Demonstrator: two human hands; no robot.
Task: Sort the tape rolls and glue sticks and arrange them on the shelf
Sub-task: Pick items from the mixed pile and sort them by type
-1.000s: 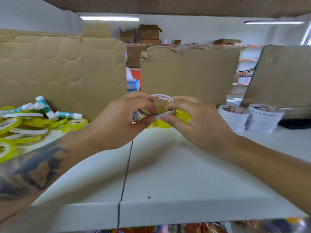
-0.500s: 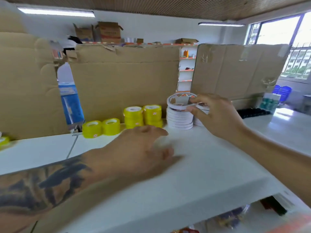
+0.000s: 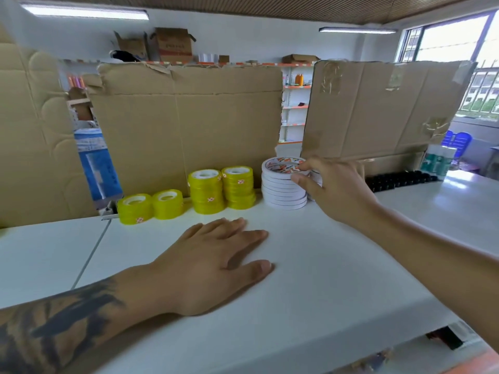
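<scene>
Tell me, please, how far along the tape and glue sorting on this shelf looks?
Partway. Done: yellow tape rolls grouped along the cardboard, and a white tape stack beside them. In hand: the right hand holds the stack's top roll; the left hand rests flat on the shelf. Left: no glue sticks show here.

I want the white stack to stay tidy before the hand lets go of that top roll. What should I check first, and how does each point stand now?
1. Top white roll sits on the white stack: ok, appears seated.
2. Roll lined up with the stack: ok, edges look even.
3. Right hand off the roll: not ok, fingertips pinch its rim.
4. Left hand clear of the tapes: ok, flat on the shelf.
5. Yellow stacks apart from the white stack: ok.
6. Second white stack behind the right hand: cannot tell, mostly hidden.
</scene>
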